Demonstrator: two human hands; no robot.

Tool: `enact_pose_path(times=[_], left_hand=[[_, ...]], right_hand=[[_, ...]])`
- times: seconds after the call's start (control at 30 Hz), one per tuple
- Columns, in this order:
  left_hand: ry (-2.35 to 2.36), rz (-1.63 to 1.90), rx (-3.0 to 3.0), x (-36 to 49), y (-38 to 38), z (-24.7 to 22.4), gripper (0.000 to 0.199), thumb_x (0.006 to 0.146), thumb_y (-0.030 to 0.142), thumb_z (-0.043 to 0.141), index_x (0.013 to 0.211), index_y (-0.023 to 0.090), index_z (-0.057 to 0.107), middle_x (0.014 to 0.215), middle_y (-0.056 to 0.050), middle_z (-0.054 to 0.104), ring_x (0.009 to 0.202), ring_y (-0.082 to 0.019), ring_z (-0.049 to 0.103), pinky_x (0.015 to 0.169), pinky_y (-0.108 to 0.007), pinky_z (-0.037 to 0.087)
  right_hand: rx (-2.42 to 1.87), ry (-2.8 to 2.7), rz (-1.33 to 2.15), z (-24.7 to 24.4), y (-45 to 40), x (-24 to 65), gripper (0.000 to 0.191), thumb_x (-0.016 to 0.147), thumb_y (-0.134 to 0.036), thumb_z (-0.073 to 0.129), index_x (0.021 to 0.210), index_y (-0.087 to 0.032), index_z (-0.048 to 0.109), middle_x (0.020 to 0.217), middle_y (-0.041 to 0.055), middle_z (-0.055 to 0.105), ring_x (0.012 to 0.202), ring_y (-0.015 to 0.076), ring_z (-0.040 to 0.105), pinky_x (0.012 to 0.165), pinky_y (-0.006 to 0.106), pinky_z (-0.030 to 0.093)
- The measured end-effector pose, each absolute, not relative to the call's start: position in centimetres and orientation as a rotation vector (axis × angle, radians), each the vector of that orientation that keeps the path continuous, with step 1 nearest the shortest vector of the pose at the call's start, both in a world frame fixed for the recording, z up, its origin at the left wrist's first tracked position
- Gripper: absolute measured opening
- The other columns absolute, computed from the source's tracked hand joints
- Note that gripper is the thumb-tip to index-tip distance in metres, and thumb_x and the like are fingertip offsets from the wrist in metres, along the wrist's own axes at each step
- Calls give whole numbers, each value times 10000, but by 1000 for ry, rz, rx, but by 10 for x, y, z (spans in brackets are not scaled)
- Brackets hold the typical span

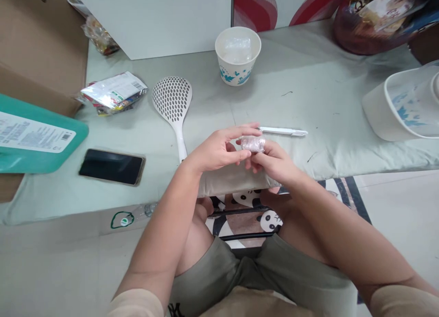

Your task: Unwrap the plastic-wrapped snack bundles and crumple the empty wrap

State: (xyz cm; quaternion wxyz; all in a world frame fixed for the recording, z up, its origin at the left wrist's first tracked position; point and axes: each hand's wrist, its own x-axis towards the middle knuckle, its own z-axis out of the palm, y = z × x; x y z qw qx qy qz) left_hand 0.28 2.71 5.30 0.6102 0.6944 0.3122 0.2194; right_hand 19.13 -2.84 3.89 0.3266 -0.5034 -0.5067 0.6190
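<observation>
Both my hands meet over the table's front edge around a small rolled piece of clear bubble wrap (pixel 253 144). My right hand (pixel 272 160) grips the roll's right side between thumb and fingers. At its left end, the thumb of my left hand (pixel 228 149) touches from below while the index finger arches over the top; the other fingers are curled and partly hidden. Just behind my fingertips lies a white pen (pixel 284 131). A white paper cup (pixel 238 73) with blue leaf prints stands farther back, with a clear bubble-wrap piece (pixel 238 50) inside.
Left of my hands lie a white skimmer (pixel 174 102), a dark phone (pixel 112 166) and wrapped packets (pixel 114 92). A green jug (pixel 44 129) and cardboard box (pixel 41 47) flank the left. White tub (pixel 377 104) and snack-filled bowl (pixel 353 34) stand right. Boxes (pixel 171 20) line the back.
</observation>
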Motion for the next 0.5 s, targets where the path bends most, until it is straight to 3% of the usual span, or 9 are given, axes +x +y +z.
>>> enact_pose_path(times=[0.07, 0.17, 0.27, 0.4, 0.5], left_hand=[[745, 499, 1638, 5, 28, 52, 437, 824, 233, 730, 1259, 279, 719, 1552, -87, 581, 857, -148, 751, 649, -251, 589], [780, 451, 1641, 8, 28, 50, 473, 829, 255, 727, 1301, 251, 697, 1093, -48, 796, 772, -154, 732, 656, -262, 562], [826, 450, 1628, 8, 28, 50, 454, 839, 293, 732, 1289, 232, 711, 747, 12, 749, 610, -128, 645, 588, -248, 497], [906, 478, 1630, 3, 32, 49, 422, 815, 317, 757, 1234, 261, 750, 778, 12, 745, 502, -84, 502, 505, -235, 425], [991, 591, 1566, -2, 37, 46, 450, 814, 377, 776, 1243, 246, 737, 974, -36, 769, 528, -74, 524, 495, -227, 461]], right_hand=[[-1253, -1296, 1674, 40, -29, 191, 64, 729, -255, 559, 738, -197, 585, 665, 3, 647, 550, 110, 553, 559, 271, 457], [-1219, -1266, 1721, 41, -30, 192, 71, 737, -256, 575, 777, -198, 582, 691, 1, 644, 573, 109, 554, 572, 269, 467], [-1198, -1271, 1762, 41, -30, 192, 90, 770, -271, 588, 820, -198, 571, 748, 5, 651, 585, 103, 551, 584, 273, 481], [-1190, -1301, 1749, 38, -28, 193, 159, 848, -332, 615, 933, -205, 572, 832, 7, 660, 608, 105, 580, 608, 285, 512], [-1216, -1285, 1564, 33, -26, 196, 267, 894, -364, 616, 1120, -223, 592, 850, -6, 656, 618, 108, 592, 619, 285, 519]])
